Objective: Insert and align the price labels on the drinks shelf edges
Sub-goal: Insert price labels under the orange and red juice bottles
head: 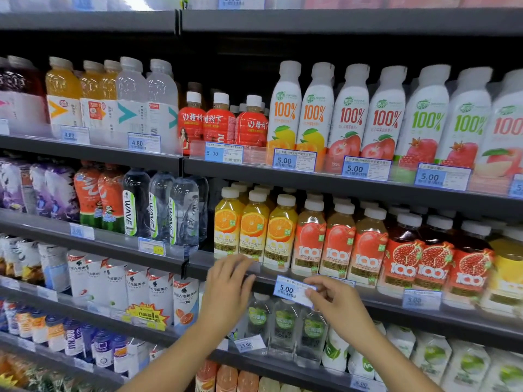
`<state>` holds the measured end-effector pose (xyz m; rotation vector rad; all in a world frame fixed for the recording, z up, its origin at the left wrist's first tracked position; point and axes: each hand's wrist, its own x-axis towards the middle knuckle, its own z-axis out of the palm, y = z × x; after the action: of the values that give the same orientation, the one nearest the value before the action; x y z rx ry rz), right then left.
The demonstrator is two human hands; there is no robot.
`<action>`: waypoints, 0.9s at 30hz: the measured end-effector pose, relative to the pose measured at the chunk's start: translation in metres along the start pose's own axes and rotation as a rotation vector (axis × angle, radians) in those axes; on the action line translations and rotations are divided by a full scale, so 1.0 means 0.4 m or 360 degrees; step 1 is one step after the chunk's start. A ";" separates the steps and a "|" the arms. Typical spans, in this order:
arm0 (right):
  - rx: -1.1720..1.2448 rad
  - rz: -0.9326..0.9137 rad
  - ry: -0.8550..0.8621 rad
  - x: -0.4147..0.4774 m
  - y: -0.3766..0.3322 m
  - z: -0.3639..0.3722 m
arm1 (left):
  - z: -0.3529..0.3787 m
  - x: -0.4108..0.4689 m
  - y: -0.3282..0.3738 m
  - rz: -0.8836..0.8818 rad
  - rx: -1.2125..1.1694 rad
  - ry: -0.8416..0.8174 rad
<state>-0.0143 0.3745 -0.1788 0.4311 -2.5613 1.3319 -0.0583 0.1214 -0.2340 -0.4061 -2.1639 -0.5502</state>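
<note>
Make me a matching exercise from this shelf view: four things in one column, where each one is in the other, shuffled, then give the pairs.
Things
1. left hand
2. right hand
3. 3.00 label
4. orange juice bottles

Places
A. on the shelf directly above the two hands
B. pinching the right end of the 5.00 price label
C. on the shelf edge below the hands
D. fingers on the clear strip at the shelf edge, left of the 5.00 price label

Pairs: 1-D, 2-B, 3-C, 4-A
</note>
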 end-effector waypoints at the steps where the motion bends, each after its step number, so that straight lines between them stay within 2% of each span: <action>1: 0.0001 0.0007 0.0034 -0.001 -0.001 0.005 | -0.006 0.008 -0.025 -0.0044 0.0077 0.0033; 4: 0.0054 0.0038 0.0155 -0.003 -0.005 0.024 | -0.023 0.027 -0.087 -0.0192 0.0157 0.0063; 13: 0.0039 0.0029 0.0234 0.014 -0.034 0.095 | -0.037 0.087 -0.108 0.0177 0.0159 -0.0047; 21: 0.0051 0.0014 0.0295 0.038 -0.072 0.123 | -0.042 0.119 -0.100 0.0088 0.0221 -0.0289; 24: 0.0092 -0.0011 0.0384 0.049 -0.086 0.130 | -0.048 0.128 -0.096 0.0060 0.0163 -0.0223; 27: 0.0198 -0.0062 0.0478 0.055 -0.098 0.139 | -0.073 0.115 -0.087 0.0035 0.0051 -0.0025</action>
<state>-0.0243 0.3039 -0.1732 0.2759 -2.2246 1.4269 -0.0823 0.0811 -0.1898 -0.4177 -2.1776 -0.5010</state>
